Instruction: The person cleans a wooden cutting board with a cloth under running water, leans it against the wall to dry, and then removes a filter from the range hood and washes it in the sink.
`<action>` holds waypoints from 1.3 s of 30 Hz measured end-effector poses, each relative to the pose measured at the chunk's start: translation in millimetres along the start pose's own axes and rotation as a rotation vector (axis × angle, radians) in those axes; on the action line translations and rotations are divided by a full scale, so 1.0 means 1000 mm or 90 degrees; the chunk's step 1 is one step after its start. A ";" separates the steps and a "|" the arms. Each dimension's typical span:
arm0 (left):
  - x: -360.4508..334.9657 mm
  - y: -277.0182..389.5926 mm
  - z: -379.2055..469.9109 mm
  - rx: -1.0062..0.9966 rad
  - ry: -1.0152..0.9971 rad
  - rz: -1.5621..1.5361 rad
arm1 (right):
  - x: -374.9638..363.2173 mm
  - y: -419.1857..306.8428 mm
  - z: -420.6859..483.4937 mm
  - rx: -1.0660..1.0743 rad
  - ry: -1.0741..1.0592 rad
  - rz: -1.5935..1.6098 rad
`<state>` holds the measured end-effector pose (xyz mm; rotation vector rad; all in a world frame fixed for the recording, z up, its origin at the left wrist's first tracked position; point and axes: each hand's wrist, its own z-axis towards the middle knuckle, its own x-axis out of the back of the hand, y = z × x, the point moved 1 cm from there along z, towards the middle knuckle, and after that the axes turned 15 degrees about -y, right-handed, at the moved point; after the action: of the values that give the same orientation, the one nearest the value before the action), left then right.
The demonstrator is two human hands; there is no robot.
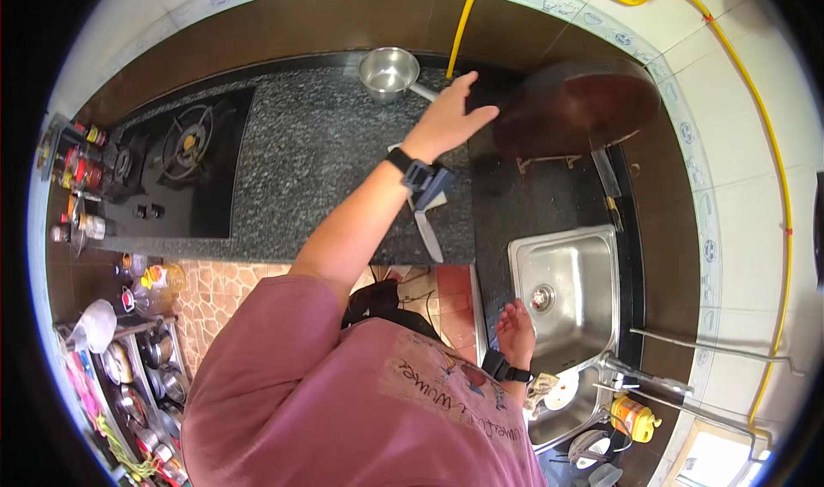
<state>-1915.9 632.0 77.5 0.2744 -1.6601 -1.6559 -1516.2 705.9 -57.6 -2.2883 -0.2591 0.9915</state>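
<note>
My left hand point(454, 114) reaches over the granite counter with thumb and fingers apart, holding nothing. Below it is the handle of a steel saucepan point(389, 68), which stands near the back wall. Just right of my fingertips a large dark reddish-brown round piece point(579, 110) stands tilted in the corner; its outline is blurred and I cannot tell what it is. Under my left wrist lies a pale flat item point(439, 200), partly hidden, with a knife point(427, 235) beside it. My right hand point(515, 332) is empty, its fingers slightly curled, by the left edge of the steel sink point(566, 294).
A black gas hob point(187, 165) is set into the counter at left, with jars point(84, 168) beyond it. A second basin holds a plate point(561, 390). A yellow bottle point(634, 417) stands behind it. Yellow gas hose point(460, 30) runs down the wall. Shelves of pots point(145, 384) stand lower left.
</note>
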 end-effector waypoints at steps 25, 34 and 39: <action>0.211 -0.025 -0.566 0.296 0.493 0.020 | -0.053 0.088 -0.024 -0.070 -0.123 -0.100; 0.316 -0.028 -0.671 0.338 0.580 -0.026 | -0.186 0.157 -0.011 0.002 -0.199 -0.081; 0.372 -0.059 -0.725 0.357 0.577 -0.036 | -0.262 0.222 -0.030 -0.024 -0.199 -0.096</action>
<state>-1732.5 -163.8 60.4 1.1586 -1.3321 -0.8204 -1691.7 411.5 -23.1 -2.1036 -0.5758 1.2711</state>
